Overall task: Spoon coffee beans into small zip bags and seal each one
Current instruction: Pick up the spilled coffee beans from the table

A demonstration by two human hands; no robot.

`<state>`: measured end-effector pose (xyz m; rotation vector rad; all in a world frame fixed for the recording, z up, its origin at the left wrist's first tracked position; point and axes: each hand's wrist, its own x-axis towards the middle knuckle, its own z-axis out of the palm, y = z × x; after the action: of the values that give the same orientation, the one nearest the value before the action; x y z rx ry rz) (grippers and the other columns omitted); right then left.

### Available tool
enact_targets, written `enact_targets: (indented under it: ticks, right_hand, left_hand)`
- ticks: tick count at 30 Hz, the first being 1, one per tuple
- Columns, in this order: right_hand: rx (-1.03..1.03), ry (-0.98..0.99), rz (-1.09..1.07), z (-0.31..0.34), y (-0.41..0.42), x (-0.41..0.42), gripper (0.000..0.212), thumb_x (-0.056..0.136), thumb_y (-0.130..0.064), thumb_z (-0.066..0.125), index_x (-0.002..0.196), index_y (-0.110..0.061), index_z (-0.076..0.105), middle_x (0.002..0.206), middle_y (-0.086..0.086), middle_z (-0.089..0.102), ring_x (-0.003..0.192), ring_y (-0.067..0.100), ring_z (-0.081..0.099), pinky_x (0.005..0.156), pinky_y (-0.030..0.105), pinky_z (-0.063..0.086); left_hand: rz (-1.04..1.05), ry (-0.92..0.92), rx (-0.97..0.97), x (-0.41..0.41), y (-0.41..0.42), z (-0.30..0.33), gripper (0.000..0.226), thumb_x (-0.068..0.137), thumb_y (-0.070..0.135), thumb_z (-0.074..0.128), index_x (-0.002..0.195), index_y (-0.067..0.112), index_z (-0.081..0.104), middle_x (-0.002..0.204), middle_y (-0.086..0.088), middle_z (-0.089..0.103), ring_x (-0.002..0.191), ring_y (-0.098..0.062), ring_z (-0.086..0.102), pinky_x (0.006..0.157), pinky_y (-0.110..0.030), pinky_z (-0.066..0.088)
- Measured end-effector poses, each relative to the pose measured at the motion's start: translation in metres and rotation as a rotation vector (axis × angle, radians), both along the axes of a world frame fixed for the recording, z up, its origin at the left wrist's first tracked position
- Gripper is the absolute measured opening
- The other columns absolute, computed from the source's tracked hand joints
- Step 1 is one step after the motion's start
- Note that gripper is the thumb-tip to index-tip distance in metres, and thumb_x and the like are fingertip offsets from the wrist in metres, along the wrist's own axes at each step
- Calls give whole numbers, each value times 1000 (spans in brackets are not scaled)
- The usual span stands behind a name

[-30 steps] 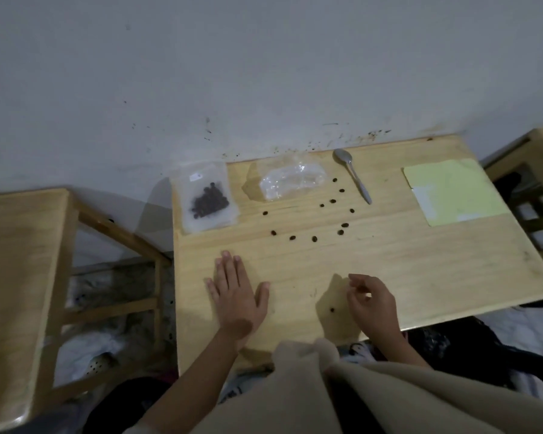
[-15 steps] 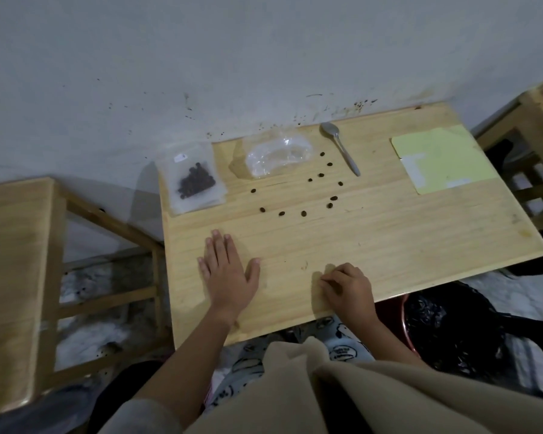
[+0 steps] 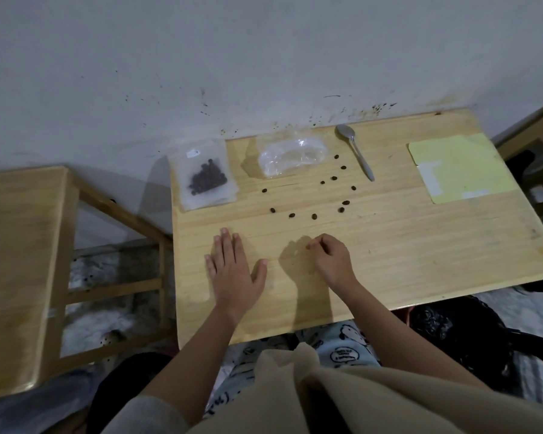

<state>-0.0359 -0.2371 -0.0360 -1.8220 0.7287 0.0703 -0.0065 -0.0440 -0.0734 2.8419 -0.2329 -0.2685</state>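
Fingers of left hand (image 3: 232, 270) flat on table (image 3: 420, 252); right hand (image 3: 331, 260) fingers curled, contents indiscernible; loose beans (image 3: 314, 217) beyond.

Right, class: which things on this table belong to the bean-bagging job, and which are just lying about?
For the job:
filled zip bag
clear empty bags
spoon
loose coffee beans

Lying about:
yellow paper sheet
wooden stool beside the table

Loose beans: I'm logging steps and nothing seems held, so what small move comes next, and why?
Probably the right hand reaches for the spoon: loose beans lie scattered on the table, the left hand rests flat, and the spoon lies untouched.
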Motion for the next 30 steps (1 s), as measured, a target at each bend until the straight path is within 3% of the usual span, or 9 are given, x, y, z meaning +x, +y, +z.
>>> enact_targets:
  ticks: [2,4,8,13,18,24,26,28,30]
  right_hand:
    - [-233,-43,57,-1,-1,12,14,90,-23,59,81,-12,62,56,-5,50,52,9,47,50,16,37]
    - [-366,-68,57,-3,-5,24,16,89,-25,60,97,-12,64,54,-5,53,52,13,52,51,21,42]
    - [-468,57,85,-9,-16,46,30,91,-24,52,119,-21,62,83,8,70,77,26,64,62,29,47]
    - [-532,64,110,-15,-21,57,22,94,-21,51,107,-10,65,84,12,70,79,29,64,65,32,48]
    - [-564,91,85,-17,-28,53,33,92,-34,54,114,-11,59,91,11,69,86,29,64,69,34,49]
    - [-584,105,152,-19,-28,52,28,94,-33,52,103,-7,59,76,9,65,72,28,62,59,30,43]
    - [-546,40,145,-16,-27,51,24,93,-27,54,101,-4,56,66,4,59,62,23,58,52,27,39]
    - [-420,-57,91,-10,-24,48,16,93,-18,55,96,-3,53,59,-3,50,53,12,49,47,15,34]
    - [-305,-107,39,-7,-19,46,9,94,-14,53,91,-5,50,60,-3,47,53,10,45,48,12,36]
  left_hand:
    - [6,-8,-2,0,0,0,82,87,61,27,150,10,18,159,-9,5,147,-27,1,115,-50,3]
    - [8,-8,0,0,0,0,81,87,61,29,150,9,20,159,-10,8,146,-28,3,115,-51,6]
    - [12,0,8,2,-1,1,80,86,59,34,149,10,23,159,-9,11,146,-28,5,114,-53,9]
    - [14,14,-15,3,-1,2,82,84,60,36,148,9,24,159,-10,11,146,-28,5,114,-54,9]
    - [16,19,-17,4,-2,4,82,83,60,35,146,7,29,158,-12,15,145,-30,9,112,-56,13]
    - [20,21,-32,5,-2,3,83,82,60,37,145,7,30,157,-13,17,144,-31,11,112,-57,14]
    - [23,21,-33,4,-2,3,83,82,60,36,145,7,29,157,-13,16,145,-31,10,112,-57,13]
    - [26,31,-31,5,-2,3,83,82,60,34,146,8,27,158,-11,13,145,-30,6,113,-56,11]
    - [27,45,-22,5,-2,4,84,82,61,32,148,10,23,159,-10,9,146,-28,3,114,-54,8]
